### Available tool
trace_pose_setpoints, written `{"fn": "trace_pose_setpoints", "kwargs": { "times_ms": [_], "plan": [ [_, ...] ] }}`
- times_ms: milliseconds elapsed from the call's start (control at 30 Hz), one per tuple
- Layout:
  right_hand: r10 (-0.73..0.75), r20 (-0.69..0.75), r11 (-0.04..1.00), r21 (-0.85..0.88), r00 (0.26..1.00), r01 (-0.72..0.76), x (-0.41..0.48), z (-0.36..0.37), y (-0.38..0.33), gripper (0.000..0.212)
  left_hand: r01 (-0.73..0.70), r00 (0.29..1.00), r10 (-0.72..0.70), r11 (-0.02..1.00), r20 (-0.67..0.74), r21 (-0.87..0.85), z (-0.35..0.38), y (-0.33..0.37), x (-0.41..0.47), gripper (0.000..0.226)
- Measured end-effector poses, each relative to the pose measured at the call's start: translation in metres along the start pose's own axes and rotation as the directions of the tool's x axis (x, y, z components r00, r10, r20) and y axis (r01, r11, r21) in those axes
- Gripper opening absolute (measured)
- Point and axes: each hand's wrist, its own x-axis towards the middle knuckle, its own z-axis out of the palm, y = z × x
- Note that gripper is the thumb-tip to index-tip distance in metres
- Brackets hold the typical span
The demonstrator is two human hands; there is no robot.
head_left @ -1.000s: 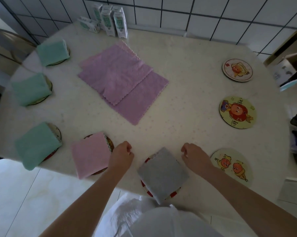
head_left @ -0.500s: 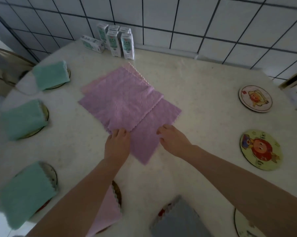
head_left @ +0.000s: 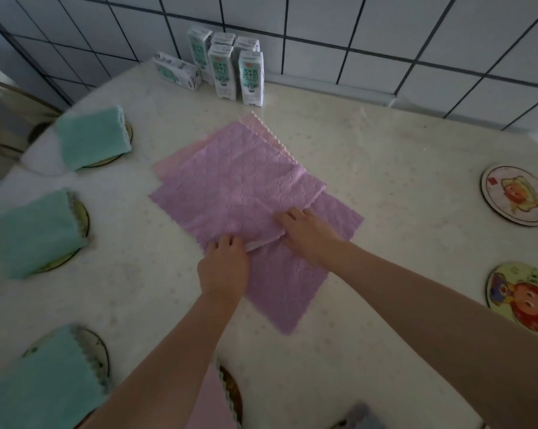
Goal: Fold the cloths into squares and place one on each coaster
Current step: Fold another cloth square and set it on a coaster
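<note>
Edge of top purple cloth point(head_left: 230, 187) in pinch of left hand point(head_left: 224, 269), seemingly right hand point(head_left: 308, 233) too.

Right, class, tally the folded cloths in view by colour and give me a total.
Green folded cloths: 3
Pink folded cloth: 1
Grey cloth, cut off by the bottom edge: 1
Total: 5

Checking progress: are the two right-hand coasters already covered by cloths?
No, the upper coaster and the lower coaster both lie bare, pictures showing.
</note>
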Motion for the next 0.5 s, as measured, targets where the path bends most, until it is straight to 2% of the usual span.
{"fn": "trace_pose_setpoints", "kwargs": {
  "times_ms": [100, 267, 500],
  "plan": [
    [0.016, -0.023, 1.000, 0.003, 1.000, -0.016, 0.008, -0.003, -0.002, 0.040, 0.139, 0.990, -0.143, 0.970, -0.009, -0.201, -0.005, -0.005, 0.009, 0.023],
    [0.117, -0.072, 0.993, 0.006, 0.991, -0.116, 0.022, -0.015, -0.001, 0.031, 0.054, 0.988, -0.119, 0.863, -0.098, -0.502, -0.017, -0.018, 0.018, 0.019],
    [0.237, -0.206, 0.952, 0.244, 0.949, -0.184, 0.050, -0.057, 0.016, 0.021, -0.008, 0.958, -0.159, 0.818, -0.240, -0.575, -0.065, -0.027, 0.031, 0.016]
  ]
}}
